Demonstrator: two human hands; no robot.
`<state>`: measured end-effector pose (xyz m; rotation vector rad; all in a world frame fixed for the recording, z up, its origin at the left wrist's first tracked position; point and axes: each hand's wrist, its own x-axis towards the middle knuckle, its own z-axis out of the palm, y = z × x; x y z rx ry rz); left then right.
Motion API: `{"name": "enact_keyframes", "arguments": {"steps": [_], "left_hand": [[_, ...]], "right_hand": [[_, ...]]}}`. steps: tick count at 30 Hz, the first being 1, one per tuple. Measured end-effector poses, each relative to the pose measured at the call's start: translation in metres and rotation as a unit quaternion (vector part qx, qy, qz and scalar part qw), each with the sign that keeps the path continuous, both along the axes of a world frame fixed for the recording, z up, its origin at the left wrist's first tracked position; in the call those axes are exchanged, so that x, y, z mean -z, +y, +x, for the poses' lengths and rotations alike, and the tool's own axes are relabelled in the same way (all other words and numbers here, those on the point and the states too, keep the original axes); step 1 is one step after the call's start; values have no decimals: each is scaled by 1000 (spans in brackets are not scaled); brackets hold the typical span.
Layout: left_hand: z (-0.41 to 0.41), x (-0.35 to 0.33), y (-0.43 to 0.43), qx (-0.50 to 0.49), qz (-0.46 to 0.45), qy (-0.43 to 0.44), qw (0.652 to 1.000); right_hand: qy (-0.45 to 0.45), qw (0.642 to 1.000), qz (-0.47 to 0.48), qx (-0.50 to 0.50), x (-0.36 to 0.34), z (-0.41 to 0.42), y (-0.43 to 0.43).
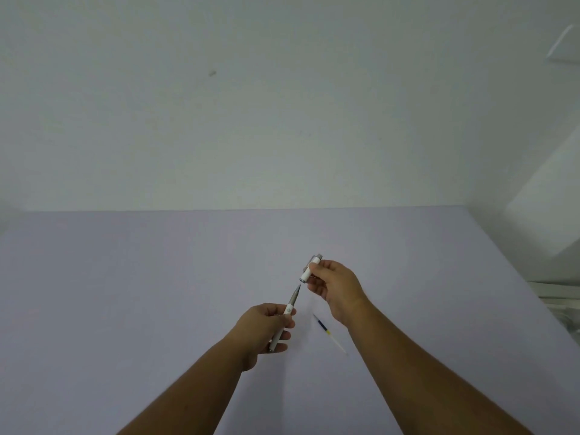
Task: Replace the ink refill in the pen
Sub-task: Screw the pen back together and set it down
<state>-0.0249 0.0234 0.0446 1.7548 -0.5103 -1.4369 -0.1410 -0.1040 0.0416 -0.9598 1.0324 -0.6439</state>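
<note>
My left hand (266, 328) grips a white pen body (290, 304) with a grey grip section, its tip pointing up and to the right. My right hand (334, 285) holds the white pen cap (309, 271) by its side, open end down toward the tip. A small gap separates cap and tip. A thin ink refill (329, 333), dark at one end, yellow in the middle and clear at the other, lies on the table below my right wrist.
The lavender table (157, 293) runs back to a plain white wall (282, 105). A white cabinet or ledge (552, 224) stands at the right edge of the table.
</note>
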Motion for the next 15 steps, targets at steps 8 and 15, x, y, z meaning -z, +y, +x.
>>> {"name": "enact_keyframes", "arguments": {"steps": [8, 15], "left_hand": [[-3, -4, 0, -4, -11, -2, 1000], [-6, -7, -1, 10, -22, 1, 1000]], "right_hand": [[24, 999, -34, -17, -2, -2, 11], [22, 999, -39, -26, -6, -6, 7]]}}
